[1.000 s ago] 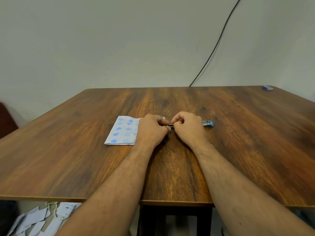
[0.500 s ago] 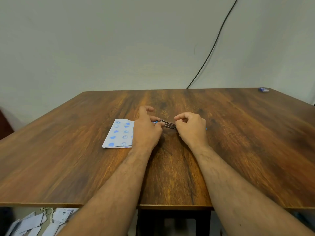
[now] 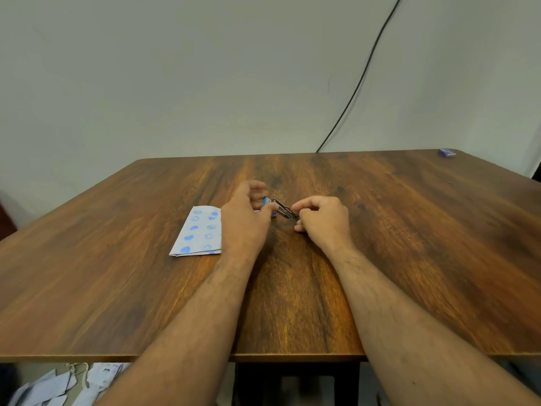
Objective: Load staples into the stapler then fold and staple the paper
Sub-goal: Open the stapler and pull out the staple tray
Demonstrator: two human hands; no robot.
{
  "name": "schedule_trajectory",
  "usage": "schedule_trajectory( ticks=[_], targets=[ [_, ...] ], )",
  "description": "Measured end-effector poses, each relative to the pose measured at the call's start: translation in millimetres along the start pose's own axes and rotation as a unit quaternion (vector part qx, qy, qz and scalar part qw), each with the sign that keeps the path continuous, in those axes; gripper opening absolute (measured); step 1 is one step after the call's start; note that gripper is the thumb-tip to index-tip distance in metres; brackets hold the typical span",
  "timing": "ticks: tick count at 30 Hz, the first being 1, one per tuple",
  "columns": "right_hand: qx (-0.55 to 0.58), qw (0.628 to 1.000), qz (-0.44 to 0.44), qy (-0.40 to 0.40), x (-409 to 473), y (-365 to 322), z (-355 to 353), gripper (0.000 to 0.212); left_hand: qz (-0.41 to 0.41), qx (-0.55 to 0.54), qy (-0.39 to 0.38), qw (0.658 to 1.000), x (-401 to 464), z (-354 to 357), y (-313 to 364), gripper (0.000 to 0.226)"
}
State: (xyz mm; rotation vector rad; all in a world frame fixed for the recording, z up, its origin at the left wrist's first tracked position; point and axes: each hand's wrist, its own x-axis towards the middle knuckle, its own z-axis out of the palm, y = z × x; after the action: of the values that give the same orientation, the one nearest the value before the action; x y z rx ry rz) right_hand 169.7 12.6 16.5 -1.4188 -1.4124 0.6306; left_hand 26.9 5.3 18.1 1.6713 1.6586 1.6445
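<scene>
Nearest you, below the table's (image 3: 117, 317) front edge, loose pale sheets (image 3: 52, 388) lie on the floor at lower left, cut off by the frame and too blurred to read. Both your forearms cross the front edge and reach to mid-table. Your left hand (image 3: 246, 221) covers the right edge of the folded paper (image 3: 199, 232), white with blue hearts and smileys, so that edge is hidden; its fingers are curled round the blue end of the small stapler (image 3: 278, 208), though motion blur hides exactly how they close. Your right hand (image 3: 322, 221) pinches the other end of the stapler's metal part between thumb and forefinger, closed on it. The stapler sits between your hands, opened, its staples not discernible. Bare wood lies wide on both sides and beyond. At the far right corner rests a small blue box (image 3: 447, 152), near the edge. A black cable (image 3: 360, 80) runs down the wall behind the table.
</scene>
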Motion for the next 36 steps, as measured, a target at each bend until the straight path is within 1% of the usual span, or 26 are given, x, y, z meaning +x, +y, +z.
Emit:
schedule_trajectory(
  ticks=[6,9,12,14,17,19,21,22,25,28,30,32,34,36],
  targets=[
    [0.015,0.998,-0.029,-0.048,-0.2,0.5,-1.6,0.042,-0.002,0.011,0.001,1.0,3.1,0.5,-4.8,0.015],
    [-0.015,0.994,-0.08,-0.074,-1.5,0.6,0.4,0.052,-0.009,0.009,0.0,1.0,3.4,0.3,-4.2,0.014],
    [-0.038,0.993,-0.085,-0.073,-1.2,1.3,1.6,0.052,-0.023,0.014,0.002,1.0,3.3,0.1,-5.5,0.016],
    [-0.038,0.995,-0.074,-0.06,-0.8,2.2,2.1,0.046,-0.038,0.023,-0.01,0.999,2.0,0.3,-6.5,0.022],
    [-0.02,0.999,-0.044,-0.015,0.7,3.9,2.5,0.037,-0.036,0.083,-0.044,0.995,-0.6,2.4,-6.1,0.033],
    [-0.036,0.999,-0.019,0.023,2.8,4.8,2.4,0.034,-0.029,0.112,-0.063,0.991,-3.0,3.9,-4.2,0.032],
    [-0.066,0.997,0.01,0.046,3.5,3.3,1.2,0.029,-0.038,0.115,-0.068,0.99,-4.2,5.1,-2.5,0.032],
    [-0.087,0.995,0.024,0.049,2.7,1.5,0.5,0.029,-0.049,0.11,-0.066,0.991,-4.1,5.1,-2.1,0.032],
    [-0.166,0.984,0.054,0.039,2.3,-1.3,-0.1,0.038,-0.076,0.091,-0.065,0.991,-5.0,3.2,-0.1,0.031],
    [-0.221,0.974,0.055,0.018,-0.9,-4.8,0.3,0.04,-0.068,0.081,-0.08,0.991,-7.0,2.1,0.2,0.024],
    [-0.231,0.973,0.033,0.0,-1.6,-4.6,-1.9,0.032,-0.054,0.08,-0.1,0.99,-8.4,2.1,0.6,0.021],
    [-0.214,0.977,-0.006,0.007,-0.7,-1.5,-6.0,0.027,-0.042,0.085,-0.113,0.989,-9.0,1.7,1.1,0.033],
    [-0.179,0.981,-0.071,0.024,-1.2,1.3,-9.3,0.035,-0.009,0.084,-0.1,0.991,-9.0,2.1,1.8,0.055],
    [-0.139,0.981,-0.136,0.027,-1.6,3.0,-9.2,0.043,0.024,0.067,-0.064,0.995,-9.1,0.9,1.6,0.065]
  ],
)
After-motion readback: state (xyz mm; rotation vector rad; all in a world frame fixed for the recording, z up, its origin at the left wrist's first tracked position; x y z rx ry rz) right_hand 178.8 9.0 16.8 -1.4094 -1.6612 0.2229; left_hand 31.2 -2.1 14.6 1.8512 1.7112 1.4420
